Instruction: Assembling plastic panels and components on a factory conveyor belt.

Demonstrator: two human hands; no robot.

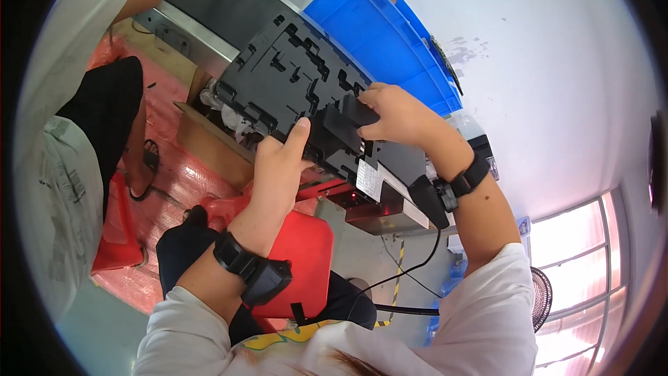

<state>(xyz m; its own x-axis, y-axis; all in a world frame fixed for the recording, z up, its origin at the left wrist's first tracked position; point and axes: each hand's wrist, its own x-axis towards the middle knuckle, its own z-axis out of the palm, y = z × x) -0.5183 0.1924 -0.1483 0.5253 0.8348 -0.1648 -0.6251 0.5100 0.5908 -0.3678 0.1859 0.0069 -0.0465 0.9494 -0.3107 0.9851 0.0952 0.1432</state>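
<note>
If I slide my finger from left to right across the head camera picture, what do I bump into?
Red stool → the other person's sandal → left hand → black part between the hands → right hand → round black fan.

At ten o'clock, a co-worker (90, 42) was cut off by the view's edge; at four, a sleeve (487, 306) partly hid a fan (543, 289). The right hand (398, 115) partly covered a black block (341, 129).

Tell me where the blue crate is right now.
In the head view, the blue crate is just right of top centre, beyond the black slotted tray and above the right hand.
</note>
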